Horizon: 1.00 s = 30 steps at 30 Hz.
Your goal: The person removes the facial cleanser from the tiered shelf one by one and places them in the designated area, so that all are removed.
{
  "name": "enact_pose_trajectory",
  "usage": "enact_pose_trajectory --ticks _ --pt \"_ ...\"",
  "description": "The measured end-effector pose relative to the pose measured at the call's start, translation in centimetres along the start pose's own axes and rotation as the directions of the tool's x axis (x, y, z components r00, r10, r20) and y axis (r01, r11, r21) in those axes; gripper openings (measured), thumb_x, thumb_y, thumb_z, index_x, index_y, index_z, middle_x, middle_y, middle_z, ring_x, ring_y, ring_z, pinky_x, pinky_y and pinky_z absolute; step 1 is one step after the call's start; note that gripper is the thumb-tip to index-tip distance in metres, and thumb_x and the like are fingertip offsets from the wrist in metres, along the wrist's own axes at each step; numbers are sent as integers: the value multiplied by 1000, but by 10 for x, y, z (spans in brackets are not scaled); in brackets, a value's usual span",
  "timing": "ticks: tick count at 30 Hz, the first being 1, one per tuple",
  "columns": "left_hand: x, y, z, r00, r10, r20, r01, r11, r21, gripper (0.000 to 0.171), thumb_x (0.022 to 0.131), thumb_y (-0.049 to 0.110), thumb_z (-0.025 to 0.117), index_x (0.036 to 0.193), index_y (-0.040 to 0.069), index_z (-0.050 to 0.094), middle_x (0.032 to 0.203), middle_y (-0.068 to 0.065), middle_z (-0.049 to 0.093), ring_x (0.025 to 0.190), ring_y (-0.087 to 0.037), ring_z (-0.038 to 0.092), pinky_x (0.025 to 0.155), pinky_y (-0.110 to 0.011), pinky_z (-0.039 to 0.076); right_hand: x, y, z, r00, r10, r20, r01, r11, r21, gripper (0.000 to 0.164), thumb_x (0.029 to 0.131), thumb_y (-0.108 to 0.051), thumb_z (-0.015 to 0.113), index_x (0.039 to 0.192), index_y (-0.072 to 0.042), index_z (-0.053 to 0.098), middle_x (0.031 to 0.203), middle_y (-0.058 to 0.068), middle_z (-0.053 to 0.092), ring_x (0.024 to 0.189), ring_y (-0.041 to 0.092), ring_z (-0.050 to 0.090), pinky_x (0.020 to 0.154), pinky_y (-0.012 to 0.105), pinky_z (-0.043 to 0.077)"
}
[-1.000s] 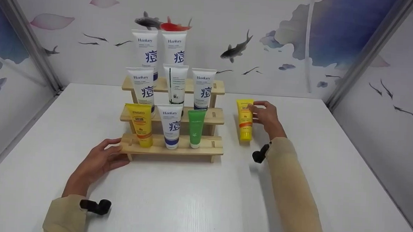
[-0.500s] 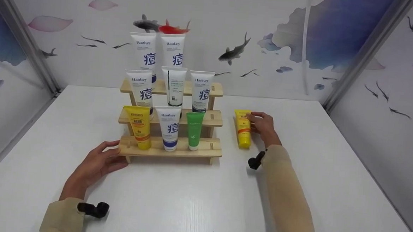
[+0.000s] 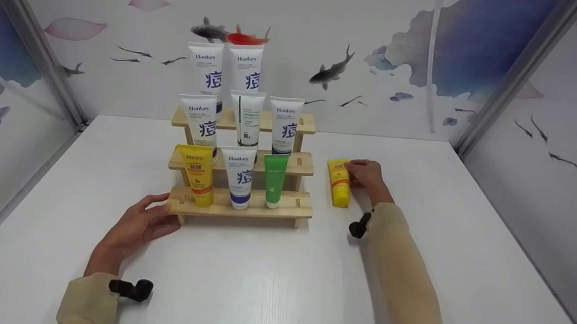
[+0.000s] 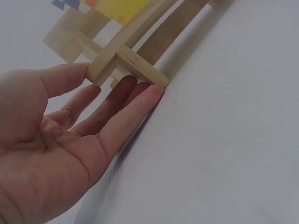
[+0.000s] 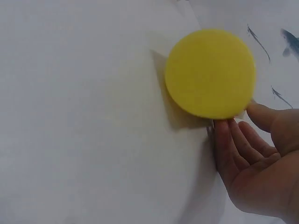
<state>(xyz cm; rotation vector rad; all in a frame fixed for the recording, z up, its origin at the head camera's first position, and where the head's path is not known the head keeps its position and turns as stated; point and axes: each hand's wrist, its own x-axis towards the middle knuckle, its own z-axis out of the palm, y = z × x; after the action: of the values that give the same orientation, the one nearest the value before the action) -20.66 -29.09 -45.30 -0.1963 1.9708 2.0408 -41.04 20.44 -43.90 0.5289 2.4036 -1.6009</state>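
Note:
To the right of a three-tier wooden rack (image 3: 246, 210), my right hand (image 3: 368, 177) pinches a yellow squeeze tube (image 3: 339, 182) near its flat upper end. The tube's round yellow cap (image 5: 210, 74) faces the camera in the right wrist view and hides most of the tube. My left hand (image 3: 136, 225) touches the left end of the rack's lowest tier. In the left wrist view its thumb (image 4: 70, 77) meets the shelf's end, while the fingers (image 4: 133, 116) reach against the short wooden leg (image 4: 140, 67).
On the lowest tier stand a yellow tube (image 3: 196, 177), a white tube (image 3: 238, 179) and a green tube (image 3: 274, 181). Several more white tubes stand on the upper tiers. The rack is on a white table (image 3: 243, 278), in front of a wall (image 3: 292, 83) printed with fish.
My right hand has brought the yellow tube nearer to me, and the tube looks shorter, its top tilted lower. My left hand has stayed at the rack's end. The camera view shifts slightly.

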Motion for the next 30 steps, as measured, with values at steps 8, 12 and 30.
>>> enact_pose_trajectory --ticks 8,12,30 --pt "1 1 0 1000 -14 -3 15 1000 19 71 103 37 56 160 16 19 159 -22 34 120 -13 63 103 -32 54 -7 -3 -7 998 -3 61 6 999 -46 53 100 -30 61 147 -9 46 146 13 52 125 25 57 109 33 52" --pt "0 1 0 1000 -25 -10 26 999 23 71 102 37 56 160 16 19 159 -21 34 119 -12 64 103 -31 54 -10 -7 -10 997 -12 75 18 996 -85 55 99 -28 63 146 -7 45 147 13 52 126 26 55 109 34 52" --pt "3 6 6 997 -30 -74 33 999 33 61 107 27 48 159 13 21 158 -25 34 114 -13 65 100 -31 57 -50 -83 -33 919 -385 83 387 922 -13 49 100 -34 61 141 -8 53 140 14 57 125 26 58 104 38 56"
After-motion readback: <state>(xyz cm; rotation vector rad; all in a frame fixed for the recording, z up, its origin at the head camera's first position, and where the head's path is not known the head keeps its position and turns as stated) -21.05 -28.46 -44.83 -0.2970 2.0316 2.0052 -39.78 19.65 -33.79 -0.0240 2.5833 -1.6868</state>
